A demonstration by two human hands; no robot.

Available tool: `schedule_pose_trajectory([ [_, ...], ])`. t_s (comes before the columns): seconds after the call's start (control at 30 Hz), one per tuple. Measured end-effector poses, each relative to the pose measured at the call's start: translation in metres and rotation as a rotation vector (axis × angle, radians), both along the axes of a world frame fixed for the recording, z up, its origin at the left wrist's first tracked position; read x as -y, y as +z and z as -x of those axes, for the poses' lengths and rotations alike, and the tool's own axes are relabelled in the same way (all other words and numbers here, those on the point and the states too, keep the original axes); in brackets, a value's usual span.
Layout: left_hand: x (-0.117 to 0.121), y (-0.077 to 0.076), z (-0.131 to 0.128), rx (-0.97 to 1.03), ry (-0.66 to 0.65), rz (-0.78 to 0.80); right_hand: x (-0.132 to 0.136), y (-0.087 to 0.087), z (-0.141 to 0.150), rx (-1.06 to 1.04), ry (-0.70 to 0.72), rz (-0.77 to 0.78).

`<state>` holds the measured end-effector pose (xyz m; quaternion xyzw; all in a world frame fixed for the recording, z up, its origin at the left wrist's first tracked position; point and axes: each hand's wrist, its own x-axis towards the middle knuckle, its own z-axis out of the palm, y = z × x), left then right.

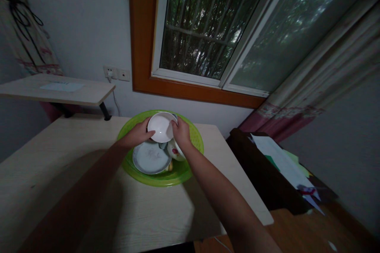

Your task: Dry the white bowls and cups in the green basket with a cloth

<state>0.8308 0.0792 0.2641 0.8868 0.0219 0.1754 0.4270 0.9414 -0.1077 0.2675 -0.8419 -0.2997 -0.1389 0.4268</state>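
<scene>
Nearest you, a white patterned ceramic plate (151,159) lies in the round green plastic basin (163,183), a white floral bowl (177,153) beside it. Over the basin, your left hand (139,133) and right hand (182,131) grasp a plain white bowl (162,126) from opposite sides, likely for steadiness. Beyond the basin: a brown-framed window (204,31).

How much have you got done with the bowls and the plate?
Nothing clearly looks done: the plate and flowered bowl are both in the green basin. In hand is the white bowl, held by the left hand and right hand. The plate and flowered bowl may be what's left, as neither is held.
</scene>
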Motion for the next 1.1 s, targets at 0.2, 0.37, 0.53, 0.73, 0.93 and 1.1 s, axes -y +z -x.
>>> schedule_pose_trajectory([
  [0.2,-0.003,0.0,-0.001,-0.03,0.078,-0.031,-0.001,-0.001,0.009,0.114,0.121,0.051],
  [0.37,-0.004,-0.002,-0.001,-0.026,0.01,-0.059,0.002,0.003,0.014,0.183,0.188,0.203],
  [0.53,-0.007,-0.005,0.0,-0.043,-0.058,-0.115,0.003,0.008,0.022,0.239,0.213,0.351],
  [0.73,-0.009,-0.006,-0.001,-0.033,-0.039,-0.241,0.002,0.009,0.021,0.217,0.256,0.309],
  [0.93,-0.003,0.004,0.001,0.048,0.047,-0.085,-0.001,0.003,0.01,0.101,0.12,0.008],
  [1.1,-0.002,0.0,0.001,-0.003,-0.071,-0.032,-0.002,0.001,0.004,0.035,0.043,-0.101],
])
